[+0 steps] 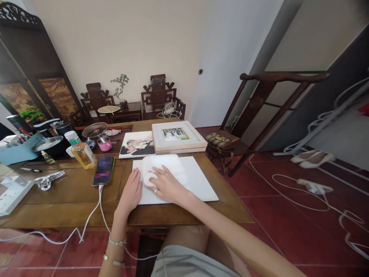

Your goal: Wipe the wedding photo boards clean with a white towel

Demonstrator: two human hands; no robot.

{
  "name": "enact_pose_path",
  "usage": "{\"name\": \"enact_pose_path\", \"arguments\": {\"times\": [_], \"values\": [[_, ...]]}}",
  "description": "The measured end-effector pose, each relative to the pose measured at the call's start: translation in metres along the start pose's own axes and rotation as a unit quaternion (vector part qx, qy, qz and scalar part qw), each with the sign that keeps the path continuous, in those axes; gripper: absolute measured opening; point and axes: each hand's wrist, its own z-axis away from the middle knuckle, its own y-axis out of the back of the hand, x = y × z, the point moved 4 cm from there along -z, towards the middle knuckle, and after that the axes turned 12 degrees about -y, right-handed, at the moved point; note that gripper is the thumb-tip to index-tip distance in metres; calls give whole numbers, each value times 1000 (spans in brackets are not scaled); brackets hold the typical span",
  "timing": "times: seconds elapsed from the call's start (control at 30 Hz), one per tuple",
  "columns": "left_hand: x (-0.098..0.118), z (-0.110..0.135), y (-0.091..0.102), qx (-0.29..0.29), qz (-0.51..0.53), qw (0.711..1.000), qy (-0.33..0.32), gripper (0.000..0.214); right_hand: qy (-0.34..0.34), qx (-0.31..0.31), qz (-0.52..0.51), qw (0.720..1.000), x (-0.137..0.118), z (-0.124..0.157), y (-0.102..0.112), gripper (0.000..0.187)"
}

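Note:
A white flat board point(198, 181) lies on the wooden table point(72, 192) in front of me. A white cloth point(164, 166) rests on its upper left part. My right hand point(165, 186) lies on the cloth with fingers pressed down on its near edge. Beside it, my left hand point(131, 192) rests flat and open at the left edge of the board. Beyond the board lie an unframed photo print point(137, 144) and a framed photo point(177, 135) stacked on another frame.
A phone point(103, 170) with a white cable lies left of the board. Farther left stand an oil bottle point(81, 151), a pink cup point(104, 144), pots, a power strip point(11, 194) and a metal tool point(47, 181). A wooden chair point(259, 115) stands right. Cables cross the red floor.

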Motion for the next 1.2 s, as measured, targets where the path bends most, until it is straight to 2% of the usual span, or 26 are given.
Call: {"name": "enact_pose_path", "arguments": {"times": [0.17,0.27,0.33,0.43,0.57,0.63,0.73,0.83,0.93,1.07,1.2], "values": [[0,0,2,22,28,999,-4,45,53,-51,-30,997,-24,60,11,17],[5,0,3,25,40,999,-10,44,33,-52,-33,998,-20,75,21,18],[7,1,3,22,49,998,-12,45,-10,-31,-15,999,-9,68,25,23],[8,0,3,21,57,998,-3,45,-64,-3,20,998,9,41,21,26],[11,-2,7,24,85,995,39,48,-89,22,46,995,9,6,6,25],[12,-2,12,36,110,991,67,50,-71,13,49,996,-3,-2,-1,25],[16,-3,21,76,146,982,95,55,-6,-26,31,999,-24,0,-6,24],[18,-3,27,109,157,975,112,58,88,-62,-8,994,-36,16,3,20],[19,-4,26,97,146,979,108,58,134,-87,-50,986,-32,37,20,15],[18,-4,15,36,90,993,67,53,71,-77,-15,994,-9,43,33,15],[14,-2,7,8,52,998,29,48,-36,-47,29,998,21,15,31,29]]}}
